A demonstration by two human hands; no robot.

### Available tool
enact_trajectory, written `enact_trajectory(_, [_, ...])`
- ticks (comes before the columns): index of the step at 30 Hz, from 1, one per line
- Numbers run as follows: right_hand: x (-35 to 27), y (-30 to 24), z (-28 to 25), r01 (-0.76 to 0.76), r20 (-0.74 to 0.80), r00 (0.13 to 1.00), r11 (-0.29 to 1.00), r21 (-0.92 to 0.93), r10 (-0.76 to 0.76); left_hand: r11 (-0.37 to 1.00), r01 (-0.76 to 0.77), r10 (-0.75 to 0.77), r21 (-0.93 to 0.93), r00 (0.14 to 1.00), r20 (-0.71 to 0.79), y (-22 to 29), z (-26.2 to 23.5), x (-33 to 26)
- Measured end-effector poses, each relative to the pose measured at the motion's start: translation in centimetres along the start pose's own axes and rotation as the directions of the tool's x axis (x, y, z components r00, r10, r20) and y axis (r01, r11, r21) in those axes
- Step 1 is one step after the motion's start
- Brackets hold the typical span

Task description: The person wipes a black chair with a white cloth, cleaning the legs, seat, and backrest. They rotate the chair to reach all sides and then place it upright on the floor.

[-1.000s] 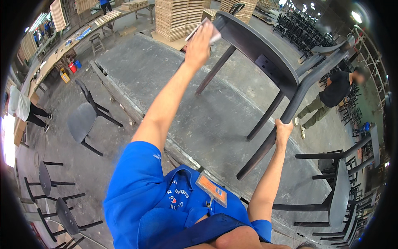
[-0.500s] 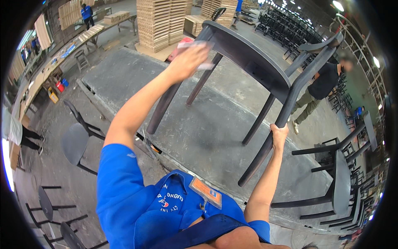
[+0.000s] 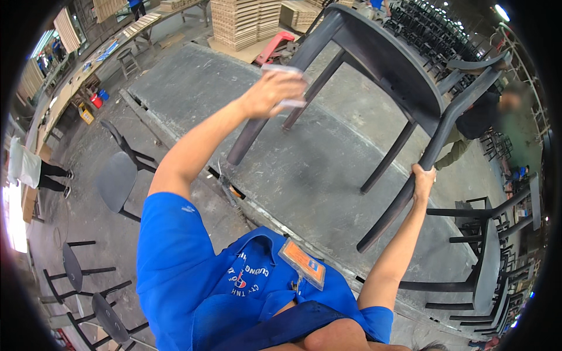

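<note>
A dark, black-grey wooden chair (image 3: 383,55) is held tilted over a low grey platform (image 3: 281,184), its legs pointing down toward me. My right hand (image 3: 423,181) is wrapped around the chair's right near leg (image 3: 389,215). Beside the left near leg (image 3: 250,137), my left hand (image 3: 272,96) is closed around a thin whitish pad (image 3: 283,69), whose edges show past the fingers. The hand and pad are slightly blurred, and I cannot tell whether the pad touches the wood.
Dark chairs stand at left (image 3: 117,181) and at right (image 3: 486,263). Stacked wooden slats (image 3: 240,26) and a red pallet jack (image 3: 275,47) are beyond the platform. A person in dark clothes (image 3: 474,120) is behind the chair; another in white (image 3: 24,164) stands far left.
The chair and my right hand on its leg have shifted right in the picture. My left hand has moved from beside the chair's upper left corner down beside its leg. The view has also shifted.
</note>
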State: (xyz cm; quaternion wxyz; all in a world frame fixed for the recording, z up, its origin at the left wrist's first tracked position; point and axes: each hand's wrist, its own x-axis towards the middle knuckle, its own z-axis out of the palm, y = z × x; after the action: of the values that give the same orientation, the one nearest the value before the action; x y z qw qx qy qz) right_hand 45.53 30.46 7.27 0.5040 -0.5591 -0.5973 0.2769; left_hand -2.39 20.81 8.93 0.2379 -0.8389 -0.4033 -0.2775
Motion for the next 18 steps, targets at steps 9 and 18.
enact_trajectory(9, [0.7, 0.7, -0.3, -0.142, 0.205, 0.975, 0.949, 0.280, 0.085, 0.889, 0.447, -0.403, 0.100, 0.659, 0.635, 17.8, 3.8, -26.5])
enact_trajectory(18, [-1.9, 0.6, -1.4, -0.347, 0.472, 0.872, 0.846, 0.404, 0.132, -0.143, 0.350, -0.874, -0.926, 0.395, 0.284, 27.9, 19.8, -0.1])
